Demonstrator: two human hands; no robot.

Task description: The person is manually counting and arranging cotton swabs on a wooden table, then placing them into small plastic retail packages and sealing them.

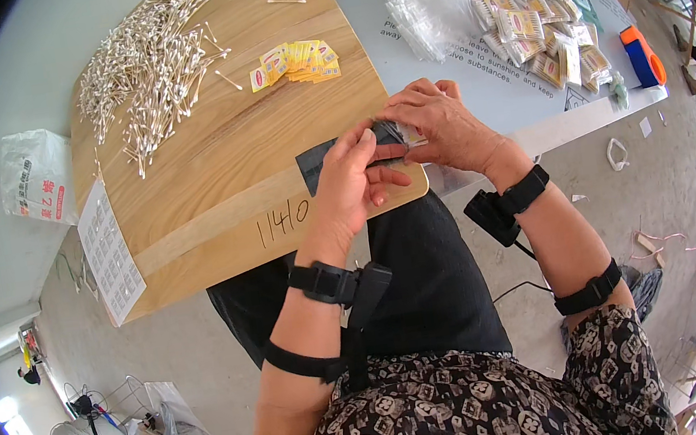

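A small packet (413, 134) is by the near right corner of the counter (260, 132); the right hand (446, 125) has its fingers apparently clamped on it; whether the left hand (349, 180) also grips cannot be told; a light, level pinch should avoid creasing it.

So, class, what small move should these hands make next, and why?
Perhaps straighten what looks like a small packet: the right hand covers part of it, the left hand, over the dark sheet, seems close enough to steady it, and filled swab packets lie heaped on the right.
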